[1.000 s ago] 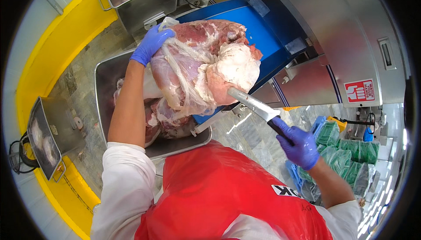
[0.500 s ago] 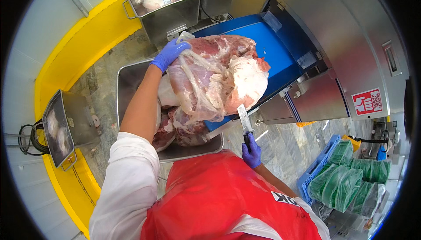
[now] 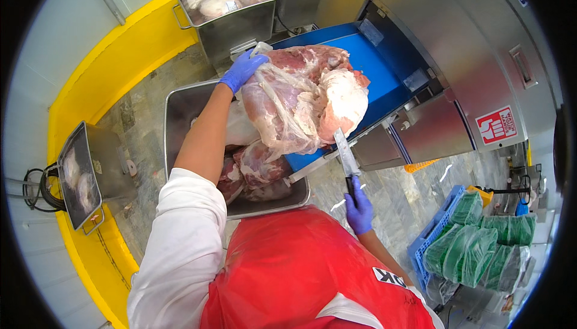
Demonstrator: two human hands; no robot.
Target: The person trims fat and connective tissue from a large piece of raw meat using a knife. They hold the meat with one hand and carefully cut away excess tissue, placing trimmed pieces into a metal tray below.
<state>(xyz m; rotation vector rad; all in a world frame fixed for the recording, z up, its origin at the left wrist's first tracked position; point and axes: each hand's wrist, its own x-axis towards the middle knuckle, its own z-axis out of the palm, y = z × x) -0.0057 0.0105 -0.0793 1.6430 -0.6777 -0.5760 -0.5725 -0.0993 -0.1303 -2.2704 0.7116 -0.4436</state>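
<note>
My blue-gloved left hand (image 3: 241, 71) grips the upper left of a large cut of meat (image 3: 282, 106) wrapped in torn clear plastic, lying on the blue conveyor belt (image 3: 377, 71). A thick white fat cap (image 3: 345, 97) covers its right part. My gloved right hand (image 3: 359, 207) is closed round the black handle of a knife (image 3: 347, 153); the blade points up and touches the meat's lower right edge. Just left of and below the belt is a steel bin (image 3: 180, 118) holding more pieces of meat (image 3: 258, 163), partly hidden by my left arm.
Another steel bin (image 3: 234, 25) of wrapped meat stands at the back, a smaller one (image 3: 105, 169) at left by a yellow kerb (image 3: 84, 76). A steel machine (image 3: 457, 58) borders the belt's right. Blue crates (image 3: 421, 257) with green bagged items (image 3: 469, 251) sit at lower right.
My right hand and knife have dropped and shifted left since a second ago, the blade now more upright. The left hand keeps its grip. The whole view has shifted with my head.
</note>
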